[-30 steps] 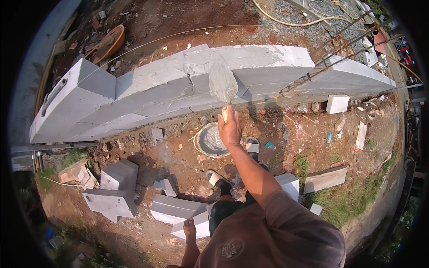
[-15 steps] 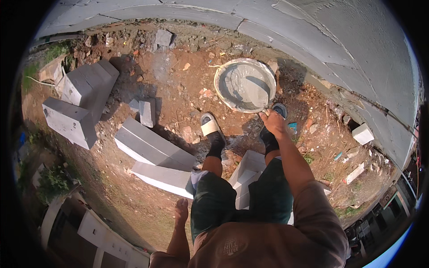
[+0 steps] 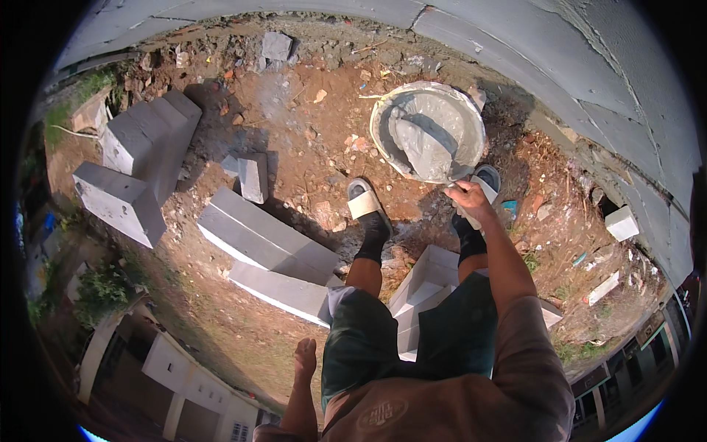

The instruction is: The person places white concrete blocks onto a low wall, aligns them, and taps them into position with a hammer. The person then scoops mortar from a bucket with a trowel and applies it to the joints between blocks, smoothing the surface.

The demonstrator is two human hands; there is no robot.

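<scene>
My right hand [image 3: 471, 197] reaches down toward two o'clock, fingers clenched around the handle of a trowel [image 3: 423, 147] whose blade lies in the wet grey mortar inside a round pan [image 3: 383, 110]. The pan sits on bare reddish earth just beyond my right sandal [image 3: 486, 179], at about one o'clock from my feet, with my hand at its near rim. My left hand [image 3: 305, 359] hangs loose beside my left thigh at seven o'clock, fingers slack and holding nothing. My left sandal [image 3: 364, 200] stands near the middle of the view, and pale grey blocks [image 3: 427, 283] lie beneath my legs. Two long grey blocks [image 3: 261, 236] lie side by side at nine o'clock from my left foot, a small block [image 3: 254, 177] just past them, and a stack of larger blocks [image 3: 140, 147] at ten o'clock. A grey block wall [image 3: 611, 88] curves from twelve round to three o'clock.
</scene>
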